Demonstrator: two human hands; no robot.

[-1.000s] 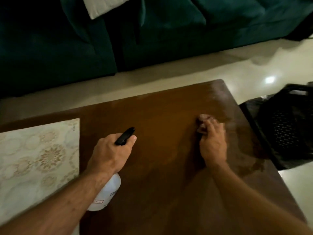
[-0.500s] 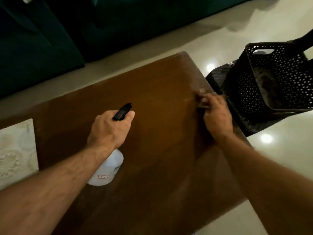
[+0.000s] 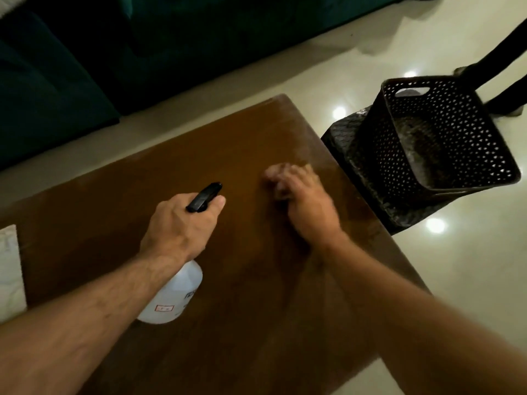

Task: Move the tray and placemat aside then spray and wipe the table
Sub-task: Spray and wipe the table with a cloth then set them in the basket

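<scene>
Currently we are in the wiping stage, judging from how things lie. Our left hand (image 3: 182,223) is curled round the neck of the spray bottle (image 3: 174,295), with the black nozzle (image 3: 204,196) pointing forward over the table (image 3: 256,323). The bottle appears to be held just above or on the wood; we cannot tell which.

Our right hand (image 3: 305,203) is well apart from the left, near the table's right edge, with fingers bunched and blurred. It appears to press something small against the surface, probably a cloth or tissue, but the blur hides the item, so we cannot confirm the grip.

The placemat (image 3: 10,272) lies at the far left edge of the view, on the table's left end, so the central area is freed. A black perforated basket (image 3: 445,138) stands on a dark patterned piece (image 3: 350,143) on the floor just beside the table's right edge. We judge that one of these is the tray moved aside, but cannot say which.

Done, as far as shown: the clearing step. In hand: spraying and wiping the right end. Left, in our judgement: wiping the near and left portions, including the area under the placemat if required.
</scene>
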